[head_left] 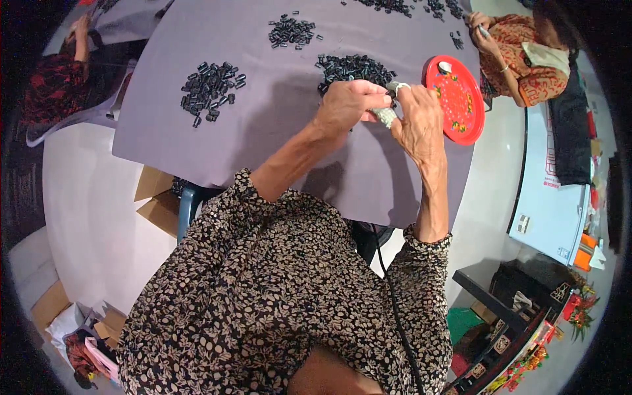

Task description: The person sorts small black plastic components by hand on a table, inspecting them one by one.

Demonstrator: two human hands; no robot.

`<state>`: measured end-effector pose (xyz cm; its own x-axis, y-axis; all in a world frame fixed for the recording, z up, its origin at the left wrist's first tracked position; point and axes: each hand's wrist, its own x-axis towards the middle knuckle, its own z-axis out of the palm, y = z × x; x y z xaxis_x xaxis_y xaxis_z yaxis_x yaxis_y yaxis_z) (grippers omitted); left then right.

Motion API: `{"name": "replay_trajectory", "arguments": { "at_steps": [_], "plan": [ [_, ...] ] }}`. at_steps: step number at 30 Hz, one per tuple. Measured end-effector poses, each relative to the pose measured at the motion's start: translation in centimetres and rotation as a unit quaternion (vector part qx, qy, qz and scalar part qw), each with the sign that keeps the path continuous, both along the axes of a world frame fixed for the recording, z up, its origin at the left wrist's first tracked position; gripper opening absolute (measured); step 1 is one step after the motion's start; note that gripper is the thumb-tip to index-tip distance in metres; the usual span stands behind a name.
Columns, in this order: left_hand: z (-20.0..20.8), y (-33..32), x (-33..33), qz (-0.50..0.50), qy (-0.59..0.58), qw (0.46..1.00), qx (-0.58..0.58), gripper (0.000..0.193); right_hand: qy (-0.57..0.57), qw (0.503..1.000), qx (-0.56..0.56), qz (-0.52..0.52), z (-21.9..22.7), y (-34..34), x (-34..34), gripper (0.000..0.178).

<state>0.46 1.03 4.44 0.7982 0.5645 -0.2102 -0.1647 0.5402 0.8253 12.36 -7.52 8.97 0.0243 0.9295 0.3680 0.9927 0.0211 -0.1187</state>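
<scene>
While the right hand [421, 120] curls closed around a pale wrap [384, 118], perhaps to keep it from slipping, the left hand [347, 105] meets it in a closed pinch; what its fingertips grip, I cannot tell. The wrap is between the two hands, held above the surface [161, 135] at the near edge of a black pile [352, 68], which probably keeps those pieces within easy reach. A second pile [209, 92] lies apart to the left, and the red tray [479, 110] sits just beyond the right hand, presumably clear of both forearms.
</scene>
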Motion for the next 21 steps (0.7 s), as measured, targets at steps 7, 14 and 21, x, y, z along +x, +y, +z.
{"name": "replay_trajectory", "arguments": {
  "at_steps": [7,14,21],
  "plan": [
    [-0.4,0.7,0.2,-0.029,0.016,0.998,0.046,0.029,0.032,0.999,-0.003,0.025,-0.9,-0.3,0.6,0.022],
    [-1.0,0.2,0.3,-0.046,0.079,0.988,0.122,0.023,-0.006,1.0,-0.012,0.019,-1.2,-0.7,0.0,0.021],
    [-0.8,-0.7,0.1,-0.044,0.08,0.986,0.137,0.021,-0.06,0.998,-0.013,0.003,-2.0,-1.0,0.3,0.024]
  ]
}}
